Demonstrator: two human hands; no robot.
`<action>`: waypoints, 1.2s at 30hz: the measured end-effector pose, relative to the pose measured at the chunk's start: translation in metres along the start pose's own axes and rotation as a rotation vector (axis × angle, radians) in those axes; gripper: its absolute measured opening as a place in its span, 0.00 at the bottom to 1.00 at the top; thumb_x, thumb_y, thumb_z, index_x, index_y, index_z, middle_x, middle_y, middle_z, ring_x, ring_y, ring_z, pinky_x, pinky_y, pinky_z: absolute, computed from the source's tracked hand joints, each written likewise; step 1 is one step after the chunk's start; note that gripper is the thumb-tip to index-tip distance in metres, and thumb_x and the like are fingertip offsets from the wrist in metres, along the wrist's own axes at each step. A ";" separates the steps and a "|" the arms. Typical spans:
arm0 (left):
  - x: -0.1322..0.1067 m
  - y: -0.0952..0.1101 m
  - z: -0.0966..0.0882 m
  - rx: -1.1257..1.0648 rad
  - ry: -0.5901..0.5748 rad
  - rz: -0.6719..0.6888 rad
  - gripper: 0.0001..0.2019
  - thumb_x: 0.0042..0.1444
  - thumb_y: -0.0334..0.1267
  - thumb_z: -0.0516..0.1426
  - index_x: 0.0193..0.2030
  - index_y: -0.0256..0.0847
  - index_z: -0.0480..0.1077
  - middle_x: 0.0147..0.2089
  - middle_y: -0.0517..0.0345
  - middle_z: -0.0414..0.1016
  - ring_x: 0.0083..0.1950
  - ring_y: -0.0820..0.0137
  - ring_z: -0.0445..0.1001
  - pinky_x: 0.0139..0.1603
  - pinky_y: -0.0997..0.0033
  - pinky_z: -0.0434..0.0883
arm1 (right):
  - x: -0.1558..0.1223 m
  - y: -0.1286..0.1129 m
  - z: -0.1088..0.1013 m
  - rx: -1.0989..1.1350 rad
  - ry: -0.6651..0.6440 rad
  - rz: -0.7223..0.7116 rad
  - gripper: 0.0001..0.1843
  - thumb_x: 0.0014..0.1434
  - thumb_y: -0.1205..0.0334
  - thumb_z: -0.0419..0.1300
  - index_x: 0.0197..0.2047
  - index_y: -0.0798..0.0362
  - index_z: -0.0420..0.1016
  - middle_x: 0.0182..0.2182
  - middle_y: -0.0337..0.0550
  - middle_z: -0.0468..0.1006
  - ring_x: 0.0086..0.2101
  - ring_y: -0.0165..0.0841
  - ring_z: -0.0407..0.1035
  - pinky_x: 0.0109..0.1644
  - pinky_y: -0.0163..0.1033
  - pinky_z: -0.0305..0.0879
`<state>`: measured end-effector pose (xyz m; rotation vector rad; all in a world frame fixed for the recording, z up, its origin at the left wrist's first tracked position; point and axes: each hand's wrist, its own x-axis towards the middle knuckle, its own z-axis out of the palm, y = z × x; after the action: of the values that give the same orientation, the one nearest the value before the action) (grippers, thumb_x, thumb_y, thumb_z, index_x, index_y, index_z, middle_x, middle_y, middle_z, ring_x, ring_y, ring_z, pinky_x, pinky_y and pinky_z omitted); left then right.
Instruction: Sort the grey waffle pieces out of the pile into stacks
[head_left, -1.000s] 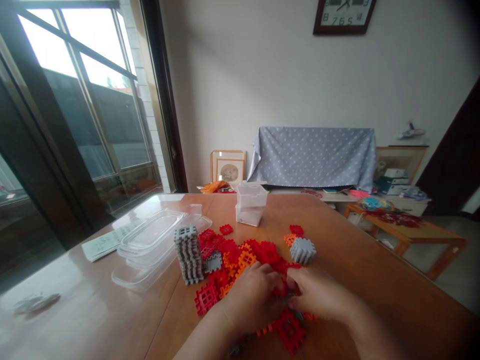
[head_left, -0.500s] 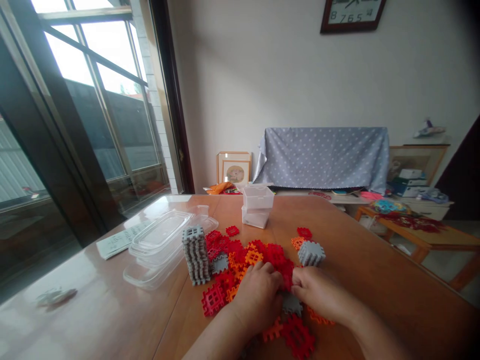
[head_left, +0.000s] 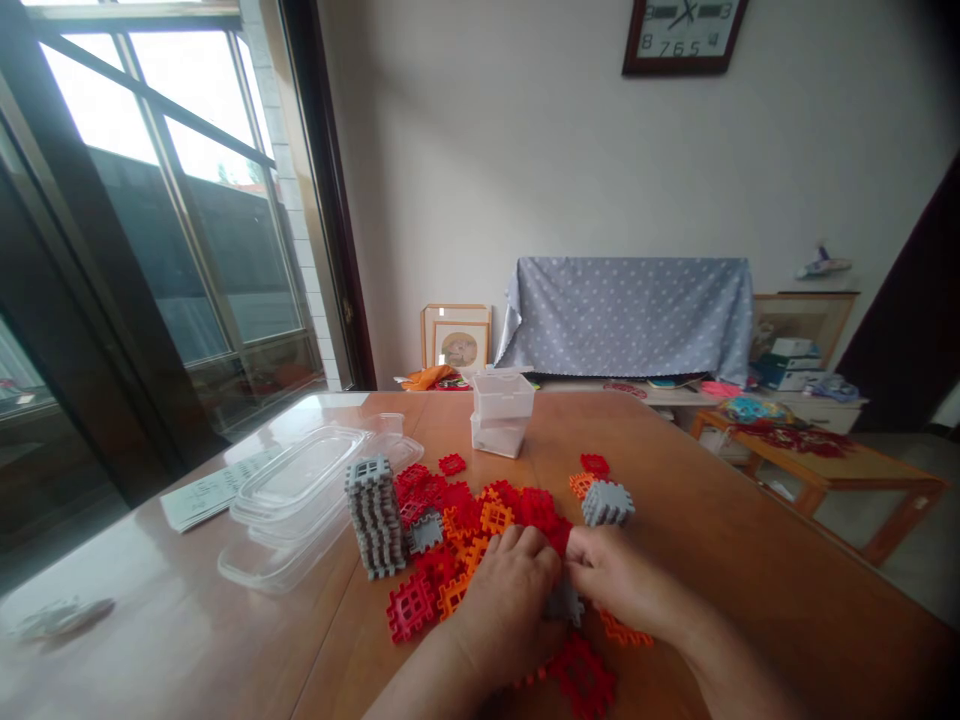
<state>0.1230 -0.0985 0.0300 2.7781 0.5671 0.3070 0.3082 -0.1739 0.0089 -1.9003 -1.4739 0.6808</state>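
Note:
Both my hands are at the near side of a loose pile of red, orange and grey plastic interlocking pieces. My left hand (head_left: pixel 511 592) lies over the pile with its fingers curled down. What its fingertips grip is hidden. My right hand (head_left: pixel 611 572) is closed like a fist close beside it, and its grip is hidden too. A grey piece (head_left: pixel 566 604) shows between the two hands. Around them lie an orange piece (head_left: pixel 496 517), a red piece (head_left: pixel 412 606) and a near red piece (head_left: pixel 585 676).
Left of the pile stands a tall stack of grey pieces (head_left: pixel 375 520); a shorter grey stack (head_left: pixel 607 503) sits to the right. Clear plastic containers (head_left: pixel 259 560), a paper sheet (head_left: pixel 184 505) and small translucent boxes (head_left: pixel 501 398) are on the wooden table (head_left: pixel 720 540).
The whole view has swung slightly, so things appear further left. My left hand now covers more of an orange piece near the front. Both hands stay at the pile, close together.

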 end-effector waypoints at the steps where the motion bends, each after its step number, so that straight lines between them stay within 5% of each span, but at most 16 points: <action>1: 0.001 -0.001 0.002 0.004 0.012 0.002 0.15 0.47 0.41 0.65 0.41 0.44 0.69 0.50 0.53 0.69 0.53 0.56 0.65 0.53 0.58 0.66 | 0.001 0.000 0.002 0.035 -0.006 -0.006 0.07 0.57 0.61 0.60 0.28 0.51 0.68 0.21 0.35 0.73 0.25 0.29 0.67 0.27 0.31 0.54; 6: 0.001 0.001 0.001 -0.066 0.128 0.032 0.09 0.51 0.38 0.63 0.40 0.45 0.73 0.49 0.52 0.70 0.53 0.57 0.65 0.54 0.59 0.65 | 0.005 -0.007 0.003 0.292 0.024 0.026 0.09 0.62 0.56 0.56 0.32 0.49 0.65 0.18 0.31 0.70 0.21 0.30 0.68 0.25 0.32 0.57; 12: 0.004 -0.002 -0.005 -0.317 0.314 -0.033 0.08 0.47 0.25 0.57 0.32 0.42 0.71 0.41 0.55 0.72 0.46 0.62 0.66 0.48 0.63 0.63 | 0.002 -0.022 -0.008 0.513 0.060 -0.051 0.18 0.66 0.45 0.55 0.42 0.52 0.71 0.31 0.39 0.77 0.32 0.34 0.74 0.35 0.38 0.69; 18: 0.010 -0.006 -0.004 -1.156 0.311 -0.199 0.05 0.56 0.37 0.61 0.33 0.39 0.71 0.34 0.56 0.72 0.36 0.69 0.67 0.40 0.68 0.63 | -0.002 -0.022 -0.009 0.347 0.258 -0.225 0.25 0.63 0.50 0.63 0.60 0.48 0.70 0.52 0.47 0.77 0.52 0.40 0.72 0.56 0.46 0.69; 22: 0.010 -0.004 -0.006 -1.548 0.259 -0.249 0.10 0.53 0.40 0.67 0.34 0.38 0.72 0.33 0.56 0.74 0.35 0.70 0.69 0.41 0.70 0.64 | -0.006 -0.027 -0.009 0.253 0.223 -0.341 0.32 0.60 0.52 0.67 0.65 0.43 0.66 0.61 0.46 0.72 0.58 0.42 0.68 0.64 0.49 0.64; 29: 0.009 -0.002 -0.009 -1.680 0.248 -0.236 0.07 0.56 0.37 0.64 0.35 0.37 0.73 0.35 0.56 0.74 0.37 0.72 0.68 0.42 0.71 0.64 | -0.004 -0.031 -0.013 0.146 0.242 -0.473 0.19 0.60 0.55 0.67 0.54 0.44 0.76 0.50 0.45 0.77 0.51 0.40 0.72 0.60 0.47 0.67; 36: 0.012 -0.009 -0.001 -1.740 0.296 -0.313 0.10 0.56 0.40 0.66 0.35 0.39 0.70 0.33 0.60 0.70 0.34 0.74 0.68 0.39 0.74 0.63 | -0.001 -0.026 -0.010 -0.001 0.302 -0.499 0.21 0.59 0.56 0.68 0.56 0.43 0.75 0.56 0.46 0.73 0.56 0.42 0.69 0.62 0.48 0.66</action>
<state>0.1310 -0.0857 0.0296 0.9657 0.4106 0.6841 0.2981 -0.1719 0.0349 -1.4649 -1.6492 0.1541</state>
